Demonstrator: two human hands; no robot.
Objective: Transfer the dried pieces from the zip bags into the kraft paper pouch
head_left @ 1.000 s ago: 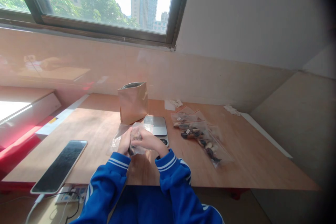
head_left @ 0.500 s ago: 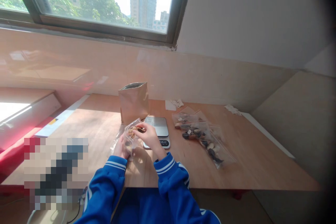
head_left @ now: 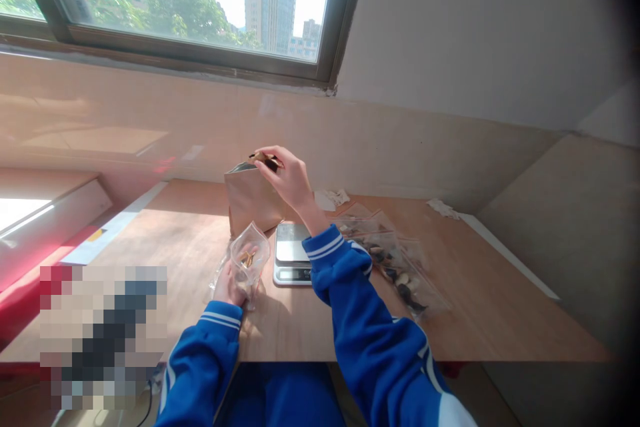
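Observation:
My right hand pinches several dried brown-and-tan pieces, too small to name exactly, over the mouth of a kraft-brown pouch. The pouch stands upright with its silvery top gaping. Lower down, my left hand grips a clear plastic bag with its mouth spread, and a few more such pieces show inside. Between the pouch and my right forearm lies a kitchen scale with a dark display. The forearm covers its right side.
Several clear zip bags of dark and pale pieces overlap on the wooden table at right. White scraps of paper lie along the back wall. A blurred patch hides the area at lower left.
My right hand has lifted out of the clear bag and moved up to the pouch's mouth, carrying dried pieces. The left hand with the bag has stayed nearly in place.

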